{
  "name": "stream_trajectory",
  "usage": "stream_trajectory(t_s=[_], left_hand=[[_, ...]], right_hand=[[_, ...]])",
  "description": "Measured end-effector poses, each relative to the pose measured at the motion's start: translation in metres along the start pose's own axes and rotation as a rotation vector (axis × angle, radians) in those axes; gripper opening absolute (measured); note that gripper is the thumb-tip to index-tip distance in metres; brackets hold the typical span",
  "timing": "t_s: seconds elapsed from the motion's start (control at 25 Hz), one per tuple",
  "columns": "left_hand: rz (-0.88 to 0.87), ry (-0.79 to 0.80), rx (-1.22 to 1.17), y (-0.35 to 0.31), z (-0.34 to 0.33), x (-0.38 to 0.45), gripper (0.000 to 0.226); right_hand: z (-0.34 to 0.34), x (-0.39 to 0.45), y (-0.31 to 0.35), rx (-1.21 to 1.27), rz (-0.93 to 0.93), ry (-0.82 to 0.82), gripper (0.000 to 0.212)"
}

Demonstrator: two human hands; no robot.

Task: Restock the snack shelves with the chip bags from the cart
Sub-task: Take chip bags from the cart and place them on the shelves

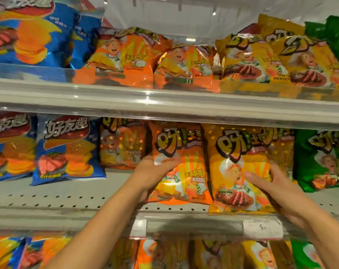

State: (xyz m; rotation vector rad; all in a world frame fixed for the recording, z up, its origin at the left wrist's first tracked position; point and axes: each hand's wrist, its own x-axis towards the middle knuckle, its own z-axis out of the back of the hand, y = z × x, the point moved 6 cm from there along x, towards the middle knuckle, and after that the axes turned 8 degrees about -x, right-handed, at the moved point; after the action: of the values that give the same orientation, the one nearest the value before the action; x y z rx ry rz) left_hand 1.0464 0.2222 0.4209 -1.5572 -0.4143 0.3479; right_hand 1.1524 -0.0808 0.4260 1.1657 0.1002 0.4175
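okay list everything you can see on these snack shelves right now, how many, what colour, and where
Glossy orange chip bag: one, orange, middle shelf front, held upright by the left hand.
Glossy yellow chip bag with steak picture: one, yellow, middle shelf front, right of the orange one, held by the right hand.
Blue chip bags: two on the middle shelf left; more on the top shelf left.
Orange chip bags, top shelf: two in front, centre.
Yellow chip bags, top shelf: at least two, right of centre.
Green chip bags: middle shelf far right; more above.
White price tag: one, on the middle shelf's front rail.
Grey perforated metal shelf: bare patch at left.
Bottom shelf bags: blurred, count unclear.
Left hand: grips the orange bag.
Right hand: grips the yellow bag.
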Motion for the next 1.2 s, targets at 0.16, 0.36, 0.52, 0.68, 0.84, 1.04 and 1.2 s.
stream_trajectory(t_s=[0.16,0.36,0.52,0.68,0.84,1.04,1.2], left_hand=[[-0.118,-0.134,0.344,-0.004,0.001,-0.005,0.062],[-0.701,-0.458,0.900,-0.046,-0.019,-0.044,0.093],[-1.182,-0.127,0.625,-0.032,-0.108,-0.109,0.064],[-1.199,0.341,0.554,0.036,-0.236,-0.166,0.053],[-1.062,0.696,0.543,0.136,-0.379,-0.200,0.047],[-0.625,1.069,0.743,0.322,-0.564,-0.209,0.048],[-0.166,1.203,1.053,0.469,-0.638,-0.198,0.060]], right_hand=[[0.005,-0.013,0.011,-0.315,0.108,-0.336,0.099],[-0.001,-0.034,0.028,-0.375,0.402,-0.510,0.078],[0.040,-0.079,-0.002,-0.240,0.388,-0.678,0.062],[0.084,-0.159,-0.107,-0.084,0.188,-0.804,0.052],[0.129,-0.258,-0.275,-0.093,-0.292,-0.727,0.049],[0.196,-0.344,-0.478,0.179,-0.752,-0.682,0.039],[0.203,-0.377,-0.578,0.465,-1.108,-0.585,0.041]])
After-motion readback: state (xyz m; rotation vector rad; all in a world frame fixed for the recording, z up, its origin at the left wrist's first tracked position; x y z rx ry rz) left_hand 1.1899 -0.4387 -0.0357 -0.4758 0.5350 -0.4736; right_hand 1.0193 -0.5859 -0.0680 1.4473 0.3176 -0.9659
